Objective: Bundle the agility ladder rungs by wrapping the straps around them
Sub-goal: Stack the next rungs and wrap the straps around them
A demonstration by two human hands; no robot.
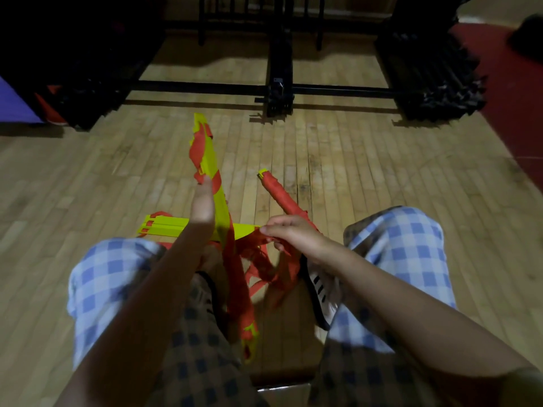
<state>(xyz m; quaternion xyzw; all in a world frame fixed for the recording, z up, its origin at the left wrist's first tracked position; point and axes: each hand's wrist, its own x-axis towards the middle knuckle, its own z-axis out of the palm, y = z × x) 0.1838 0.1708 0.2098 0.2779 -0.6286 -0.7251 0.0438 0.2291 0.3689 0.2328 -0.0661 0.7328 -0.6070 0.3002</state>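
Observation:
A long bundle of yellow rungs (209,155), partly wound in orange strap, stands tilted between my knees, its lower end near my lap. My left hand (202,208) grips it at mid-length, thumb lying up along the rung. My right hand (289,232) pinches a bunch of loose orange straps (266,267) that hang tangled below it. More yellow rungs (164,227) lie flat across the floor behind my hands. A second bundle (280,196), fully wrapped in orange, lies on the floor just beyond my right hand.
Both my knees in blue checked trousers frame the work. A white shoe with black stripes (321,292) sits under my right forearm. A black metal rack (279,92) crosses the wooden floor ahead. A red mat (511,92) lies at the right.

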